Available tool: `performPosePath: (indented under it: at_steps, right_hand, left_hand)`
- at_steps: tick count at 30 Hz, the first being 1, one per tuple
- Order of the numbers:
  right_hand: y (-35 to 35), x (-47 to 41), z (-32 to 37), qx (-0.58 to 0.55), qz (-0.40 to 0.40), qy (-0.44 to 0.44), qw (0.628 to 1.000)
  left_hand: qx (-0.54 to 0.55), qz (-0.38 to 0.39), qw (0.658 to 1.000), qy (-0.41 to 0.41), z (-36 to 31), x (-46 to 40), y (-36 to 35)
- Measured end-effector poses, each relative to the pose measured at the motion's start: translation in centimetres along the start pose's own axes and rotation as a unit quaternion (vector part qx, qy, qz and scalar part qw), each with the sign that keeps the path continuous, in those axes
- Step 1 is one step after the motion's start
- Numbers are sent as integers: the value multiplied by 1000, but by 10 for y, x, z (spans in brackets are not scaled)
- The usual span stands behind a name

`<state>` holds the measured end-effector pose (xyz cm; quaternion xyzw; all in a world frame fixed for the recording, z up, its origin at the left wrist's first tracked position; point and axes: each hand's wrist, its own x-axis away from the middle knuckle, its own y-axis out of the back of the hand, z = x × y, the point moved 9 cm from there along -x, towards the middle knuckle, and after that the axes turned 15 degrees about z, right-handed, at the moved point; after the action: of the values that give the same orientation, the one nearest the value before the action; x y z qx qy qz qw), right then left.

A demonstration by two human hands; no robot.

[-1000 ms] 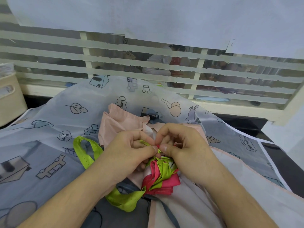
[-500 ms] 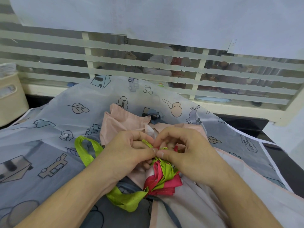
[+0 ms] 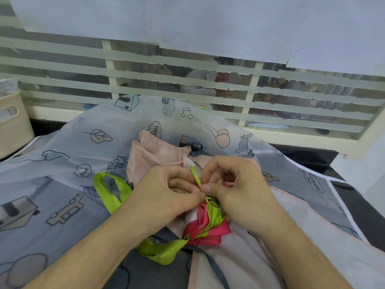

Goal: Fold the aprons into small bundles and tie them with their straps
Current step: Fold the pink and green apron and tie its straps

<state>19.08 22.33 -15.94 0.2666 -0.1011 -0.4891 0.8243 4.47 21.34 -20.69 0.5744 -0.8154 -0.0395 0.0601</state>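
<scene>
Both our left hand [image 3: 166, 197] and right hand [image 3: 235, 190] pinch the green strap [image 3: 195, 177]; a loose grip could let the bundle [image 3: 205, 224] spring open.

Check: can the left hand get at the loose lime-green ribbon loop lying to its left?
Probably yes. The lime-green ribbon loop lies uncovered on the printed translucent apron beside the left hand, but that hand is busy pinching the strap end.

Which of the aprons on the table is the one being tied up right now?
The red apron bundle, wrapped in its green strap, under both hands. The pink apron and the printed translucent apron lie loose around it.
</scene>
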Motion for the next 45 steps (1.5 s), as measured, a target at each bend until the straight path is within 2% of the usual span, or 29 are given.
performPosePath:
  at_steps: [7, 10, 16, 21, 29, 37, 45]
  right_hand:
    - [0, 0, 1, -2, -5, -7, 1000]
    - [-1, 0, 2, -7, -5, -7, 1000]
    - [-1, 0, 3, 2, -3, 0, 1000]
    - [1, 2, 2, 9, -18, -3, 1000]
    - [1, 2, 2, -8, -16, -8, 1000]
    - [2, 3, 4, 44, -19, -2, 999]
    - [2, 1, 3, 119, -27, -4, 993]
  left_hand:
    - [-36, -12, 999, 2, -3, 2, 1]
    - [-57, 9, 998, 7, -1, 1, -1]
    - [-1, 46, 998, 43, 8, -1, -7]
    - [25, 74, 996, 35, 5, -1, -11]
    - [-48, 79, 995, 28, 3, -1, -9]
    - [-120, 37, 992, -5, -8, 1, 3]
    - [-273, -43, 959, -69, -27, 11, 6]
